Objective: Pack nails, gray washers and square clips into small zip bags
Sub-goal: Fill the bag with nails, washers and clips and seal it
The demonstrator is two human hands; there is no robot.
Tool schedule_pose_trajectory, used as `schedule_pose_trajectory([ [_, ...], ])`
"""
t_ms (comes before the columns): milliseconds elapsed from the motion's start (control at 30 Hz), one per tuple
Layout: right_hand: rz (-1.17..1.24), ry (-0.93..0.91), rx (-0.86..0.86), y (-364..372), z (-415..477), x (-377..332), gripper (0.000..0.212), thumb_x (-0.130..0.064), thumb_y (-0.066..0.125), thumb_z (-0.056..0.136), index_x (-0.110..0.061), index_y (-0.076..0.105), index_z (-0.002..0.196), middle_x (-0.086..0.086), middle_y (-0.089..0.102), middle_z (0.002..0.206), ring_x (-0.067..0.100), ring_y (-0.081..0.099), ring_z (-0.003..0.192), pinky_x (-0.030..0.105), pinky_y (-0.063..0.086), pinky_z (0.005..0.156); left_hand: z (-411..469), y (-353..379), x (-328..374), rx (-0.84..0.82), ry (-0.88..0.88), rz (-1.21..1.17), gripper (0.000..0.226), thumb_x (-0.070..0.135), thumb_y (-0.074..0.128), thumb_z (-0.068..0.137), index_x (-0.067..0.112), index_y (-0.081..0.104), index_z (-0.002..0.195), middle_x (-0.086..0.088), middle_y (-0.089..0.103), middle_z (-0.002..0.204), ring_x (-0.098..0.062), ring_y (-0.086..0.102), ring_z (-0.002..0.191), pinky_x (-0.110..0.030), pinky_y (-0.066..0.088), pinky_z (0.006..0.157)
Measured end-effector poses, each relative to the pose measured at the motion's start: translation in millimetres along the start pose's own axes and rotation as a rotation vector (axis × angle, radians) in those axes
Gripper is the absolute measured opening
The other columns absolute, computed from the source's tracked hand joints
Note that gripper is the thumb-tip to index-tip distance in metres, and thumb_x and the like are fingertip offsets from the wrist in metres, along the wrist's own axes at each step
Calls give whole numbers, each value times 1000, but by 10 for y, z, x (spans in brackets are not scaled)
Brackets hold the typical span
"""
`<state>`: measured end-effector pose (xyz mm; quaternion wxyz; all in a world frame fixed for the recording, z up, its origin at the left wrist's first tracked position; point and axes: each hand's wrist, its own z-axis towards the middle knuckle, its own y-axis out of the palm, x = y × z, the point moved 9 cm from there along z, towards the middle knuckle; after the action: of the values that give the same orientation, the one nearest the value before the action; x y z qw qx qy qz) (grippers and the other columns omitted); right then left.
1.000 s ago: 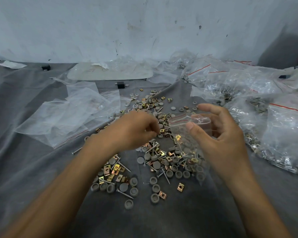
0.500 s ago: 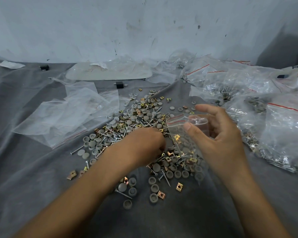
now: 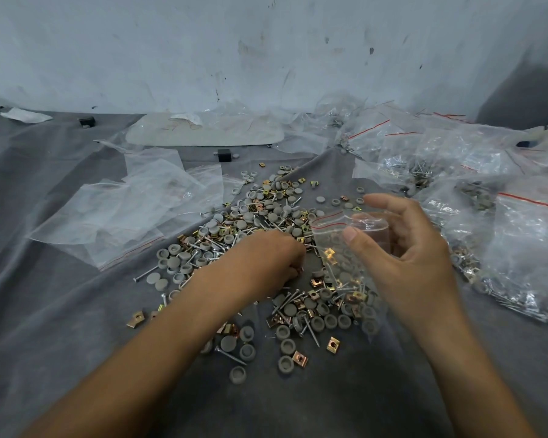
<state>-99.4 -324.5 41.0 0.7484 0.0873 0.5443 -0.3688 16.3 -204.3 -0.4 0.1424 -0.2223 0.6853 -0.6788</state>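
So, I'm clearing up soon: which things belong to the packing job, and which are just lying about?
Job: small clear red-striped zip bag in the right hand; left hand on silver nails, round gray washers, brass square clips; empty clear bags; filled clear bags.
Lying about: black block; white paper scrap.

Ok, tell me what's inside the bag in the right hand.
Inside the small zip bag: one square clip and apparently a nail. The thumb of the right hand covers part; lower contents merge with the pile behind.

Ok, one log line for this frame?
left hand: fingers curled in loose pile, grasp hidden | right hand: holds small zip bag open | contents: square clip visible
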Motion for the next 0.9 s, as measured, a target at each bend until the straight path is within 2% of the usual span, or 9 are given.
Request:
schedule_pose_trajectory([
  [100,-3,-1,-2,-2,1,-6,41,-53,76,80,-51,60,118,-5,71,104,12,68,90,27,49,70,5,-7,-36,0,-31,-12,9,28,65,95,23,63,102,3,65,104,-19,59,99,-35,50,83],
  [200,0,0,-10,-7,-1,0,41,-51,77,82,-50,60,120,-3,71,103,13,67,87,26,48,69,-9,-8,-84,-22,-53,-35,10,30,68,93,25,63,100,7,62,97,-15,56,91,-31,46,76],
  [300,7,-3,-13,-10,0,-2,40,-45,79,85,-48,60,120,-3,71,103,13,66,85,25,48,68,-18,0,-86,-44,-49,-22,13,29,67,94,26,65,107,7,64,102,-15,59,97,-36,52,85],
  [433,17,-13,-14,-7,-1,-27,39,-41,80,85,-48,61,118,-5,71,98,7,65,79,16,47,63,-25,-2,-52,-49,-32,-15,25,28,62,97,29,65,122,6,66,115,-17,60,109,-40,52,94],
  [533,17,-10,-13,-11,-5,-26,39,-41,80,85,-48,60,118,-5,71,97,8,66,81,19,48,64,-23,9,-11,-70,-8,20,31,27,59,99,31,64,129,5,67,119,-18,60,112,-40,53,95],
  [667,14,-3,-23,-4,-5,-18,40,-42,79,85,-49,60,119,-5,71,103,8,67,84,17,49,63,-18,7,-3,-70,-8,6,21,25,60,97,30,66,116,5,67,109,-19,62,104,-38,54,89],
  [800,31,-5,-22,2,-10,-36,39,-42,79,84,-48,61,118,-4,71,99,8,67,81,16,50,60,-10,39,-40,-85,-12,-39,11,26,60,95,27,61,106,8,59,98,-16,56,94,-31,47,79],
  [900,35,-5,-17,-6,-14,-40,38,-40,80,85,-48,61,117,-4,70,100,6,67,83,15,51,60,-11,19,-69,-74,-14,-87,8,30,62,96,27,61,104,9,59,98,-14,55,93,-34,49,81],
])
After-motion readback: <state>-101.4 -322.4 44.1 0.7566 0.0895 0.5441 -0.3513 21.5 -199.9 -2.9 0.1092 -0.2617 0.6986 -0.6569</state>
